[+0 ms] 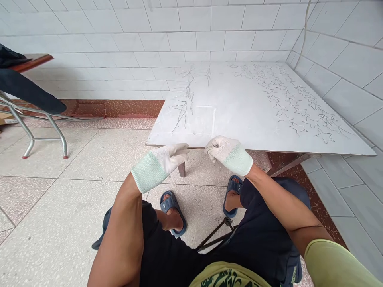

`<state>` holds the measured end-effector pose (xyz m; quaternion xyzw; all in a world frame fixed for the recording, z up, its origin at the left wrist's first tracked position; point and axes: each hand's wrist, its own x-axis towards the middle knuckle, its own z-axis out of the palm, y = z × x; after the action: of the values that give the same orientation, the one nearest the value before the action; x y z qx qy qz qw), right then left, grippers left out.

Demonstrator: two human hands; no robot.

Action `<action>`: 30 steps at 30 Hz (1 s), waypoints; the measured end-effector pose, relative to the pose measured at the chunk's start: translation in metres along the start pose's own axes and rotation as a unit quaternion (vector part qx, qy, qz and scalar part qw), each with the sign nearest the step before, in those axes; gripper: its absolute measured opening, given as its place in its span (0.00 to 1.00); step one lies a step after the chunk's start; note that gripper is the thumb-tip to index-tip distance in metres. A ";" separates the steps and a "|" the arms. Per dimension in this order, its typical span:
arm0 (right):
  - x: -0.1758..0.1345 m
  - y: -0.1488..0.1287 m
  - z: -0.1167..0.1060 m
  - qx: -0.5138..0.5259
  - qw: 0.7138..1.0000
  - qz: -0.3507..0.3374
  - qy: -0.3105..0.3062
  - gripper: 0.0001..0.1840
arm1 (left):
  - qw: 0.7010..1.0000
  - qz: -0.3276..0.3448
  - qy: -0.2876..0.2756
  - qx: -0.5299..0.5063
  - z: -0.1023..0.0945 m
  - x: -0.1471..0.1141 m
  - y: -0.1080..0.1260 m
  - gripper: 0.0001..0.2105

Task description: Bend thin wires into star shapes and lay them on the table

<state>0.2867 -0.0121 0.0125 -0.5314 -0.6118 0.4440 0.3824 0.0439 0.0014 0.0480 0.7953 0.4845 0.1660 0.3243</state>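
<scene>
Both my hands wear white gloves with pale green cuffs and hover at the front edge of a white-topped table (236, 123). My left hand (170, 155) is open, its fingers stretched to the right with the thumb a little below them; I see nothing in it. Curled closed, my right hand (223, 149) faces it across a small gap. Whatever its fingers may hold is hidden or too thin to make out. Thin dark wire pieces (188, 95) lie on the left of the tabletop. Several star-shaped wire outlines (295, 105) spread over its right side.
Pale strips (214, 120) mark a rectangle on the tabletop near the front. Tiled walls (209, 20) stand behind and to the right. A metal-legged folding chair (44, 119) with dark cloth is at left. My slippered feet (173, 213) rest on the floor below.
</scene>
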 end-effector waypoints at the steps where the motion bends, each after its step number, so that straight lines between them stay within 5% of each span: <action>1: 0.000 0.002 0.002 -0.010 1.000 -0.005 -0.002 0.05 | 1.000 -0.003 0.000 -0.001 0.001 0.000 0.005 0.22; 4: -0.002 0.003 0.008 -0.060 0.998 -0.027 -0.004 0.07 | 0.998 -0.025 -0.044 -0.031 0.014 0.002 0.017 0.16; 7: -0.005 0.000 0.014 -0.091 0.995 -0.037 0.001 0.07 | 0.999 -0.011 0.009 -0.036 0.030 0.003 0.020 0.17; 12: -0.006 -0.003 0.019 -0.064 0.998 -0.019 0.013 0.12 | 0.985 -0.021 0.119 0.121 0.039 0.001 0.022 0.17; 18: -0.006 0.000 0.025 -0.170 0.984 -0.049 0.022 0.13 | 0.970 -0.038 0.114 0.213 0.047 0.009 0.022 0.17; 21: -0.002 0.013 0.027 -0.298 0.949 -0.100 0.009 0.17 | 0.948 0.002 0.114 0.296 0.050 0.011 0.019 0.18; 26: 0.000 0.033 0.027 -0.459 0.849 -0.262 0.022 0.16 | 0.933 0.012 0.088 0.349 0.054 0.012 0.017 0.17; 30: -0.004 0.027 0.025 -0.526 0.808 -0.265 -0.008 0.17 | 0.934 0.003 0.087 0.346 0.061 0.018 0.011 0.17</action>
<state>0.2719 -0.0187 -0.0212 -0.4650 -0.8717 -0.0601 0.1424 0.0951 -0.0080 0.0095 0.8422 0.5360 0.0572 -0.0150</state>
